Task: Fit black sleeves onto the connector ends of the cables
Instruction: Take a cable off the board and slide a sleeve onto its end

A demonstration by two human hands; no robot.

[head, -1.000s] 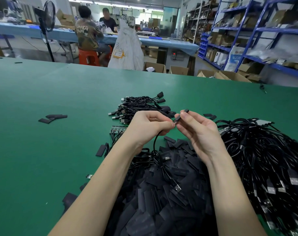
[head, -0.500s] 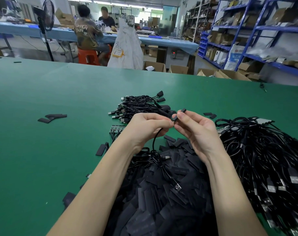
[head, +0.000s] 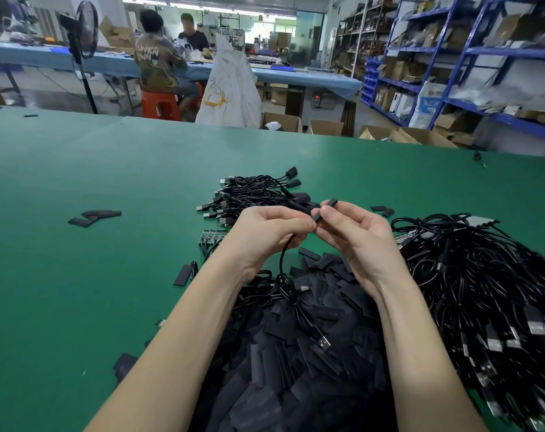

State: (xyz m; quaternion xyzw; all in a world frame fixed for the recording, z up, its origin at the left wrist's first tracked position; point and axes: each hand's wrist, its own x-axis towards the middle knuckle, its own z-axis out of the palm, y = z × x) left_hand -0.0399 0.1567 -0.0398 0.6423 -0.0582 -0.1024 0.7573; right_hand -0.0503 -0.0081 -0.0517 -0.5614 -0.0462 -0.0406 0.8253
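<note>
The black sleeve (head: 325, 210) sits between both hands, above the middle of the green worktop (head: 78, 275). The right hand (head: 355, 241) pinches the sleeve with its fingertips. The left hand (head: 265, 235) pinches the end of a thin black cable (head: 283, 260), which hangs down to a big pile of loose sleeves (head: 296, 353) near the person. A heap of cables (head: 483, 291) lies on the right, and a small bunch of cables (head: 252, 191) lies farther away

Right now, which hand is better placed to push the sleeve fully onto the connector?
Right. The right hand already pinches the sleeve at its fingertips, while the left hand grips the cable just behind the connector and only steadies it.
</note>
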